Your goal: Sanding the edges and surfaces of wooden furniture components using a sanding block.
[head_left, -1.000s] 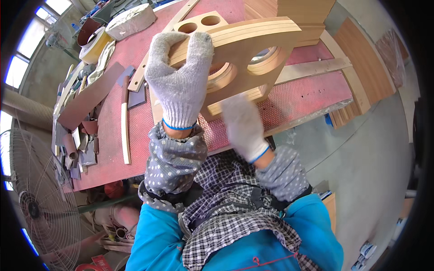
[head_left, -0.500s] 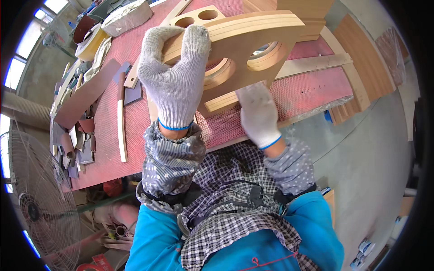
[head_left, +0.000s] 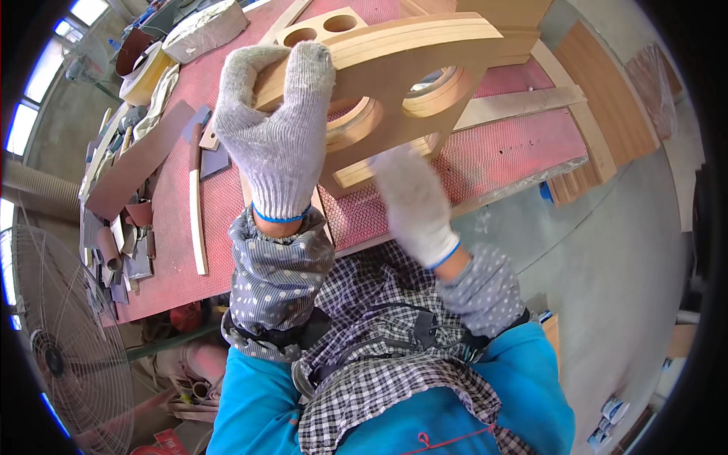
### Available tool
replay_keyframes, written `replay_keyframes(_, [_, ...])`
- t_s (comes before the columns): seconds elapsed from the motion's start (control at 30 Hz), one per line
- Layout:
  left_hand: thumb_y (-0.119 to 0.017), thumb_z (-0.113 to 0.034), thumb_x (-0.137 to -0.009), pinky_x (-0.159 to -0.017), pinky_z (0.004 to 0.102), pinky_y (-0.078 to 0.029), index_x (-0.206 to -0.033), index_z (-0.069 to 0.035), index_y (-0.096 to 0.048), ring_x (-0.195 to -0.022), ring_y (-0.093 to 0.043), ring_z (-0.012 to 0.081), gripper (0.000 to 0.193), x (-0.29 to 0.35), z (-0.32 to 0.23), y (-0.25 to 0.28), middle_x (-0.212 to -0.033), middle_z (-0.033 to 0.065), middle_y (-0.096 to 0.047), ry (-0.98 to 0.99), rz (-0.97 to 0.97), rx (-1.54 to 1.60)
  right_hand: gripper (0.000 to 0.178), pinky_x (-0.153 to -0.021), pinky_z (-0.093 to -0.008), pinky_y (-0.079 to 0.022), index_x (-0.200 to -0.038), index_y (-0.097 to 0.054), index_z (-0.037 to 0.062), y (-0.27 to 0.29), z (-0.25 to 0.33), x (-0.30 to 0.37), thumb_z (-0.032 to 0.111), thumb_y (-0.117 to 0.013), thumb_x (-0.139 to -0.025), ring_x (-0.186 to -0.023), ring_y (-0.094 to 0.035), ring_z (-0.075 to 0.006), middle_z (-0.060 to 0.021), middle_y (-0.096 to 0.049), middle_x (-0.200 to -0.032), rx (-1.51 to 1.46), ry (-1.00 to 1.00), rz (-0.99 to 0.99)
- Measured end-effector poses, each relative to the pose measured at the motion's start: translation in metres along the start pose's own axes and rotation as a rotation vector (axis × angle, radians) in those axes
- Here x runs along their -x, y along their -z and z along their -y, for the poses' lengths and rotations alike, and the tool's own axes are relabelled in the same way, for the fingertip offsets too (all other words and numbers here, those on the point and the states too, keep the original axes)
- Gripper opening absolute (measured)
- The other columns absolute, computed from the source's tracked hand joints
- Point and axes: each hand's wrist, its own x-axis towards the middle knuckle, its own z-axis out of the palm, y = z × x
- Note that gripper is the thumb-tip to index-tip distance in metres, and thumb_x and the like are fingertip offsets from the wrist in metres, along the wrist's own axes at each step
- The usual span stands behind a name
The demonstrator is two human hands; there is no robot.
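Nearest, bottom centre: our checked apron (head_left: 356, 398) sits close to the near edge of the desk (head_left: 516, 148); we'd watch for a loose fold catching there. Our right hand (head_left: 415, 199), centre frame, is blurred at the lower slot of the wooden panel (head_left: 388, 97); can't tell if it holds anything. Likely trouble: glove knit snagging on the slot rim, or knuckles hitting it.

The panel stands on edge, upper centre, curved edge up. Our left hand (head_left: 277, 136) is clamped over its upper left end, thumb and fingers straddling the thickness. That's the only clear grip we see, so a hard push low right could twist the panel round it or tip it over the near edge.

Room: floor (head_left: 607, 250) at right is open for our right elbow. Left of the panel, a thin strip (head_left: 199, 220) and a scrap pile (head_left: 129, 243) crowd the desk. Right, a pale board (head_left: 523, 108) limits sliding. Behind, a block with 2 round holes (head_left: 320, 29) leaves little space to push back.
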Motion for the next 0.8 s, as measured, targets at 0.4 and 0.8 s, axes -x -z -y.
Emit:
replay_keyframes(0.4, [-0.079,-0.019,-0.099,-0.074,0.0261,-0.052,-0.100,0.000,-0.074,-0.082,-0.063,0.0084,0.019,-0.004,0.001,-0.005,-0.088,0.0010,-0.070,-0.070,-0.034,0.025,0.052,-0.127,-0.0509,-0.039,-0.150,-0.059,0.0015,-0.010,0.004,-0.006,0.015,-0.056,-0.099,-0.147,-0.051,-0.0402,-0.0206,-0.059,-0.152,0.141,-0.049,-0.031])
replay_keyframes(0.8, [-0.082,-0.027,-0.099,-0.071,0.0252,-0.056,-0.107,0.001,-0.073,-0.081,-0.070,0.0081,0.030,-0.035,0.033,-0.006,-0.090,0.0053,-0.076,-0.038,-0.015,-0.034,0.055,-0.126,-0.0537,-0.039,-0.142,-0.063,-0.0037,-0.008,0.024,-0.014,0.003,-0.063,-0.088,-0.140,-0.057,-0.0429,-0.0233,-0.065,-0.142,-0.147,0.126,-0.034])
